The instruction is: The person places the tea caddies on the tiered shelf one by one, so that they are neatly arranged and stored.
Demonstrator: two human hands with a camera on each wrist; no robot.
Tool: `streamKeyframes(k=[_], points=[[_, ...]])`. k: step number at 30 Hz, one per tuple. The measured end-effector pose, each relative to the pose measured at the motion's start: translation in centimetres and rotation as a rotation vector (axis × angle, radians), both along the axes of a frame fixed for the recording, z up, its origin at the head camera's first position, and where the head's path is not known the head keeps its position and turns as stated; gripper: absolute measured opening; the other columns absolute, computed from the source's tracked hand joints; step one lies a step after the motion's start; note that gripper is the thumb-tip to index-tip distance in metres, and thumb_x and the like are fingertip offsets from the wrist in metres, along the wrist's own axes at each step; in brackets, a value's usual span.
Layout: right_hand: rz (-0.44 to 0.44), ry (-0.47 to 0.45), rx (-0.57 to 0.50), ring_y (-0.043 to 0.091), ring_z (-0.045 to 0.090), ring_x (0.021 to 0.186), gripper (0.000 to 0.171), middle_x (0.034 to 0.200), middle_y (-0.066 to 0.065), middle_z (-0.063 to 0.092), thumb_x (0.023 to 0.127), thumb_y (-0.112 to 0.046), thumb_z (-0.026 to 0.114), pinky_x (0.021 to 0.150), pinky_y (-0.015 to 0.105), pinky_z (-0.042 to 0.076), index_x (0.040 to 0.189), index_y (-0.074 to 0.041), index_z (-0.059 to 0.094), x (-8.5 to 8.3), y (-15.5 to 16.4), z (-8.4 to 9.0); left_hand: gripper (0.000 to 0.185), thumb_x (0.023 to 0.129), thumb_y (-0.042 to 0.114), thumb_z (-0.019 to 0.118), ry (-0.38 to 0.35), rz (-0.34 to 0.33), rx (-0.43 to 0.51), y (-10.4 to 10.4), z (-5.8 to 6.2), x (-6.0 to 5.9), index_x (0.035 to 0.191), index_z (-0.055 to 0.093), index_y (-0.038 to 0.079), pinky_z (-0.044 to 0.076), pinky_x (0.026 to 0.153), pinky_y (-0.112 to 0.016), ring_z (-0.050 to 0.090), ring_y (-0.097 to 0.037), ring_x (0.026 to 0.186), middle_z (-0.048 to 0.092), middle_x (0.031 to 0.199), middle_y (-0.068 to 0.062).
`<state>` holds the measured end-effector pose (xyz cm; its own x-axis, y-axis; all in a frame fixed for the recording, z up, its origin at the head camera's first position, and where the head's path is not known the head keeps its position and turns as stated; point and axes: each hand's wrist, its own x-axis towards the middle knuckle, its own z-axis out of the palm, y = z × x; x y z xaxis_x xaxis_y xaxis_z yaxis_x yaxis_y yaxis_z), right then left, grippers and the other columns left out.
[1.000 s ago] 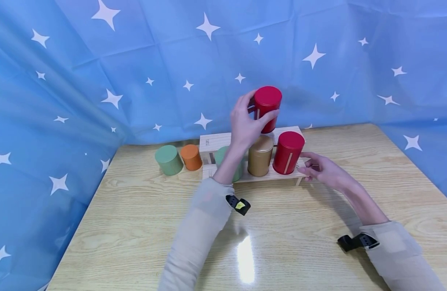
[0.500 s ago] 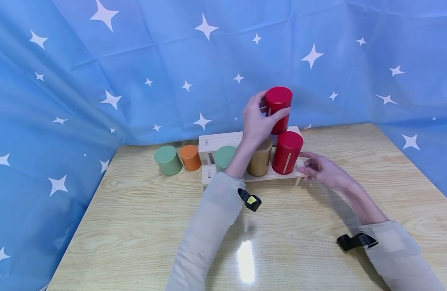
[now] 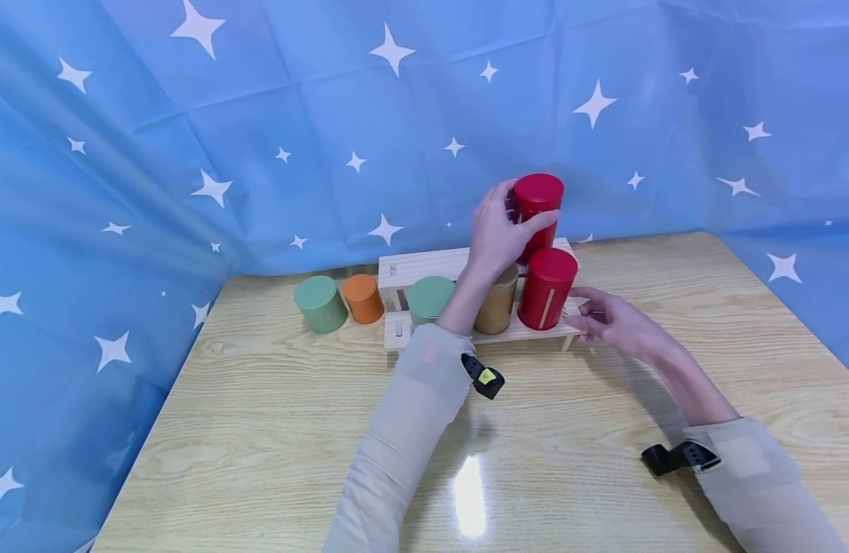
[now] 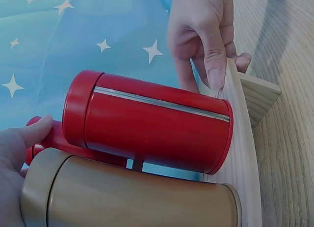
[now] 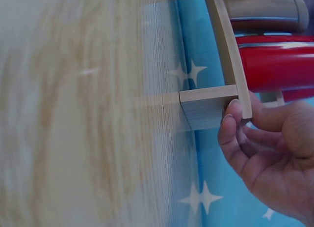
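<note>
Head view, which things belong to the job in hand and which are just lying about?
Likely in the job:
upper red canister, held by left hand
wooden rack, gripped by right hand
lower red canister, gold canister, inner green canister, on the rack

Apparently lying about, untouched:
outer green canister, orange canister, on the table

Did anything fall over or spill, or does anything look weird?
Nothing I can see looks spilled, tipped over or broken. The only slightly odd bit: one green can and an orange can stand upright on the table beside the wooden rack, not on it like the gold can.
</note>
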<state>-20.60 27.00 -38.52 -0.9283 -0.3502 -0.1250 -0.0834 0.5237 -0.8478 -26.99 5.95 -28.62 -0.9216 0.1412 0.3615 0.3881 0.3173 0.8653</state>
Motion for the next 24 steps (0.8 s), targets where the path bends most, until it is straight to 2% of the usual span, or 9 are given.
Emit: streamKeyframes(k=[9, 24], points=[[-0.007, 0.002, 0.031, 0.032, 0.06, 0.081, 0.067, 0.099, 0.018, 0.051, 0.089, -0.026, 0.06, 0.074, 0.037, 0.052, 0.142, -0.004, 0.026, -0.19, 0.04, -0.07, 0.064, 0.073, 0.031, 0.076, -0.056, -0.101, -0.014, -0.16, -0.02, 0.14, 0.128, 0.044, 0.018, 0.049, 0.07, -0.017, 0.051, -0.004, 0.093, 0.053, 0.111, 0.006], [-0.006, 0.008, 0.02, 0.031, 0.06, 0.08, 0.066, 0.099, 0.018, 0.051, 0.089, -0.025, 0.06, 0.073, 0.035, 0.052, 0.142, -0.004, 0.026, -0.18, 0.06, -0.32, 0.063, 0.075, 0.031, 0.075, -0.059, -0.132, -0.003, -0.17, -0.22, -0.2, 0.128, 0.045, 0.019, 0.048, 0.072, -0.016, 0.052, -0.003, 0.093, 0.054, 0.111, 0.008]])
